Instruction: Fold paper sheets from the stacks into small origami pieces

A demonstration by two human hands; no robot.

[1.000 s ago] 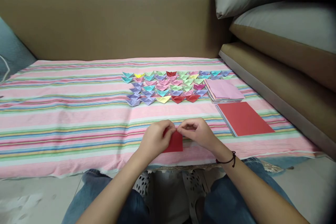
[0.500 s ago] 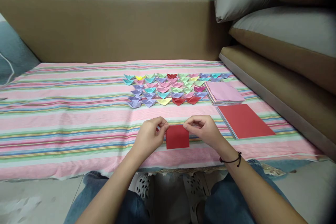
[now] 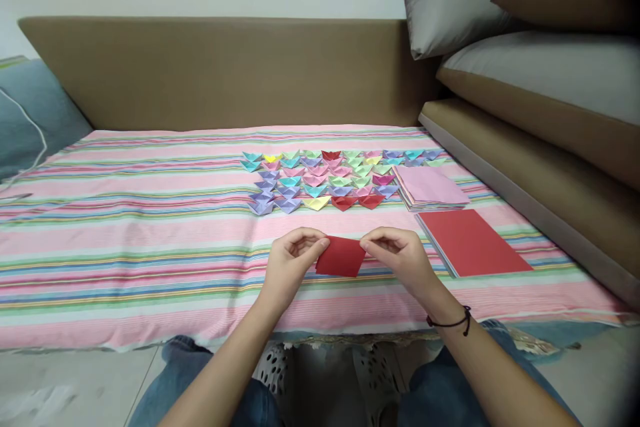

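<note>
The left hand [image 3: 286, 265] and right hand [image 3: 409, 265] pinch red paper [image 3: 342, 257] near the cloth's [image 3: 125, 280] front edge, maybe keeping it straight.

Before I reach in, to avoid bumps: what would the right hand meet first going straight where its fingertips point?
The red paper the right hand pinches; beyond, probably the left hand, though depth is unclear.

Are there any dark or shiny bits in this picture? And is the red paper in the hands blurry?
Head view: the far right edge fades to black; soft shadow darkens the brown backboard near the grey cushion; pale patches, maybe glare, on the floor at lower left; the held red paper looks fairly sharp.
</note>
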